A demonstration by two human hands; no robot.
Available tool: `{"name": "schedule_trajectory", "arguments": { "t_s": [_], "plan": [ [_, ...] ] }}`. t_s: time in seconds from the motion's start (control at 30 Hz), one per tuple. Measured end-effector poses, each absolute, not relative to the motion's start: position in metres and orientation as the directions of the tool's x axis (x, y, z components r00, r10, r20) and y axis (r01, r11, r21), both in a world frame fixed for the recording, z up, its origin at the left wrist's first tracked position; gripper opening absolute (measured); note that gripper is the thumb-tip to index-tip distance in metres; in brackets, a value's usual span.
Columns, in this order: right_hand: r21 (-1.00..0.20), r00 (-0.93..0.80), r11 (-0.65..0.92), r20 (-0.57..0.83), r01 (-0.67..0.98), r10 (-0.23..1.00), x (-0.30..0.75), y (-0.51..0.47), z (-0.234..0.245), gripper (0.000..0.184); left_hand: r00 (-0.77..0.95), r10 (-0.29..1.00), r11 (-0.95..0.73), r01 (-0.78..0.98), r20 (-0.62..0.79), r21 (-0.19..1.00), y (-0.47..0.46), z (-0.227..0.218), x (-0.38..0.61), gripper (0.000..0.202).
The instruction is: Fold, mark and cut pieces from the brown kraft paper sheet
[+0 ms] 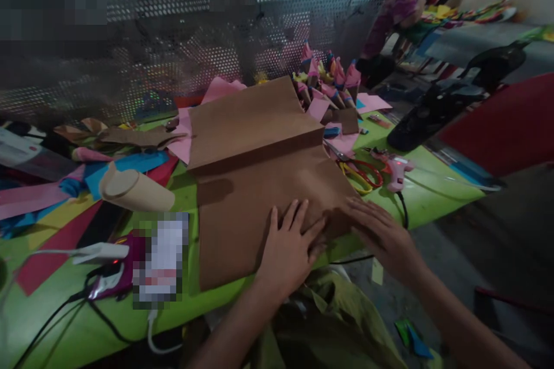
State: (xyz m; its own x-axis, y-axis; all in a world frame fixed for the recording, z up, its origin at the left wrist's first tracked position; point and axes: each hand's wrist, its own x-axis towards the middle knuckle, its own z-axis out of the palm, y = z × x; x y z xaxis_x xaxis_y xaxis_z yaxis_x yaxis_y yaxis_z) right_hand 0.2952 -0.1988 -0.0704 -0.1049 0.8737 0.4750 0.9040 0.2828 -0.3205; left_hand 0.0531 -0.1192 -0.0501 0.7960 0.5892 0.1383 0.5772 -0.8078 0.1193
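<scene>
Head view. Nearest: olive cloth at the lap, with both forearms reaching over it to the table edge.

Left hand lies palm-down on the brown paper, fingers fanned apart, pinching nothing. Right hand is just beside it, also flat, fingers long and loosely together, covering the sheet's near right corner. The fingertips of the two hands almost meet.

The paper is a large sheet on the green table, its near edge at the table's lip. A raised fold runs across its middle and the far half tilts up.

Scissors and a pink glue gun lie just right of the sheet, clear of the hands. A rolled tan tube lies to the left, with coloured strips past it. Small pink-and-brown paper pieces stand behind.

Judgement: the hands look to be flattening that corner. Done well, this wants flat palms and pressure running outward from the middle to the edge. The left hand should anchor the sheet so it cannot slide off the lip.
</scene>
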Motion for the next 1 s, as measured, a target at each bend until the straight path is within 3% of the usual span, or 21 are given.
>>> {"name": "schedule_trajectory", "arguments": {
  "t_s": [0.13,0.27,0.4,0.6,0.77,0.9,1.0],
  "plan": [
    [-0.211,0.022,0.077,0.431,0.974,0.902,0.319,-0.183,-0.073,0.048,0.795,0.593,-0.805,0.583,0.128,0.111,-0.119,-0.05,0.052,0.054],
    [-0.123,0.063,-0.016,0.393,0.992,0.918,0.323,-0.174,-0.082,0.053,0.789,0.601,-0.799,0.591,0.132,0.11,-0.119,-0.049,0.051,0.054],
    [-0.115,0.117,-0.078,0.387,0.99,0.915,0.32,-0.169,-0.083,0.055,0.781,0.609,-0.793,0.598,0.138,0.115,-0.12,-0.048,0.051,0.054],
    [-0.266,0.103,0.0,0.374,0.964,0.922,0.33,-0.164,-0.071,0.05,0.779,0.612,-0.791,0.599,0.136,0.127,-0.119,-0.05,0.051,0.053],
    [-0.354,0.052,0.143,0.486,0.924,0.872,0.334,-0.181,-0.061,0.038,0.777,0.615,-0.788,0.598,0.133,0.146,-0.119,-0.049,0.051,0.05],
    [-0.46,0.236,0.008,0.471,0.888,0.85,0.334,-0.201,-0.06,0.022,0.78,0.613,-0.789,0.598,0.123,0.139,-0.12,-0.047,0.052,0.049],
    [-0.517,0.281,-0.045,0.388,0.855,0.878,0.335,-0.206,-0.061,0.028,0.782,0.612,-0.79,0.599,0.117,0.129,-0.12,-0.046,0.053,0.05]
  ]
}}
